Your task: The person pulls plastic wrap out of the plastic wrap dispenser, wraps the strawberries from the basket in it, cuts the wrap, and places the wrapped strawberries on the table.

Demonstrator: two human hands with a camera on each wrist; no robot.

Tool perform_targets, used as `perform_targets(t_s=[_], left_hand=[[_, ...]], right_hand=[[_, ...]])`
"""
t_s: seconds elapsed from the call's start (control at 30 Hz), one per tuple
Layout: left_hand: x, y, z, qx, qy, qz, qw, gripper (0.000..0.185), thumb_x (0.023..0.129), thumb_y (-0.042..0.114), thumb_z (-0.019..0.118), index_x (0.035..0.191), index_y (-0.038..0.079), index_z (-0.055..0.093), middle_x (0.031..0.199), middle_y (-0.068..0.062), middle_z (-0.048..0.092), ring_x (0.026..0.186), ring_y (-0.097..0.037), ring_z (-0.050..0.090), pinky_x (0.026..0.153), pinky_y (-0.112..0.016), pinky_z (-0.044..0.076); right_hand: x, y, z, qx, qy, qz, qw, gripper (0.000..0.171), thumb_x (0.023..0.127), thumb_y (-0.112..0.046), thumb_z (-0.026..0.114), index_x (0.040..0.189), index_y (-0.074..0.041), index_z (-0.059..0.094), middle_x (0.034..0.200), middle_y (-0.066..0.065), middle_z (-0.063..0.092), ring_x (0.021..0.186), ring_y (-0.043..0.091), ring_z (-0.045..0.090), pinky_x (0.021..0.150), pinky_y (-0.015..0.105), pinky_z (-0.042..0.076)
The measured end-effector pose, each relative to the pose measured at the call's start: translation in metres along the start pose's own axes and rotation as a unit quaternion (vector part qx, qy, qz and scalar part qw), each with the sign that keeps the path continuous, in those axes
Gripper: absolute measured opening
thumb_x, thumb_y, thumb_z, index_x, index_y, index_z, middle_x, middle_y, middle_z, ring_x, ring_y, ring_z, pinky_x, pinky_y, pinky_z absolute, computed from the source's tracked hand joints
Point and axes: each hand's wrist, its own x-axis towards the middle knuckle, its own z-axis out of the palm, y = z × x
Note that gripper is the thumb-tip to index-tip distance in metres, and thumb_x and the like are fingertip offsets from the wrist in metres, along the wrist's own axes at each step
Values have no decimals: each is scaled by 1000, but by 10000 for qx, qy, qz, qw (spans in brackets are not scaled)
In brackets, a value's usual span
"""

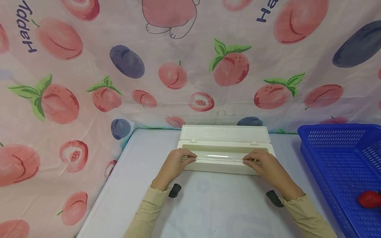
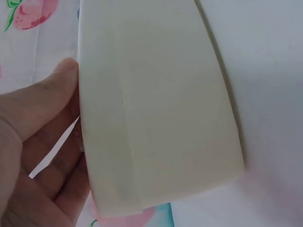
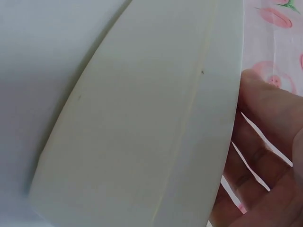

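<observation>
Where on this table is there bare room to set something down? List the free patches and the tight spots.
Free: the table left of the cream dispenser box, out to its left edge, and the near strip between the two sleeves. Part-free: the blue basket floor, apart from a red strawberry. Crowded: the box front, where the left hand and right hand hold a clear roll; the gap between box and basket is narrow.

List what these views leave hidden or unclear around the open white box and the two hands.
- Fingertips of the left hand and right hand: head view, curled over the box rim, so the grip on the clear roll is unclear.
- Box inside: both wrist views show only its outer wall.
- Basket: cut off by the right edge, head view.
- Red thing in it: partly cut off, too small to name.
</observation>
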Motion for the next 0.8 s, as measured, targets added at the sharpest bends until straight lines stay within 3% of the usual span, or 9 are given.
perform_targets(t_s=[0.27,0.8], left_hand=[[5,-1,0,30,-154,-143,9998,12,88,14,74,98,10,79,97,0,76,96,-15,69,88,-34,56],[9,3,0,304,-22,-218,9993,9,92,15,71,97,10,77,97,0,75,95,-16,69,88,-34,56]], right_hand=[[5,0,0,-97,-166,164,9997,5,93,-12,69,90,-11,74,88,-2,68,87,17,61,76,40,56],[8,0,0,-158,-296,237,9992,6,93,-10,68,90,-13,71,87,-3,63,85,14,56,75,37,53]])
